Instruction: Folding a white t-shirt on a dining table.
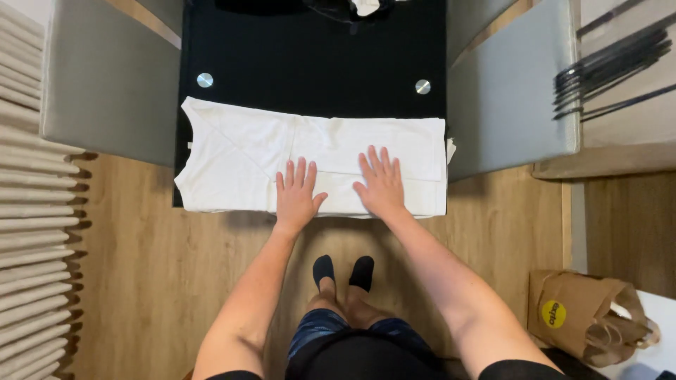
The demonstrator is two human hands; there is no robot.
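Both palms flat on the folded white shirt
My left hand (296, 198) and right hand (381, 184) lie side by side, fingers spread, pressing the white shirt (239, 158) at the six o'clock edge of the black worktop (310, 56); grey chairs (113, 84) at nine and three, a paper bag (577, 317) at four o'clock

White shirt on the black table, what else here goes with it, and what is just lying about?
In hand:
white shirt, partly folded
left hand flat on it
right hand flat on it
black table under it

Lying about:
brown paper bag
black hangers
grey chairs
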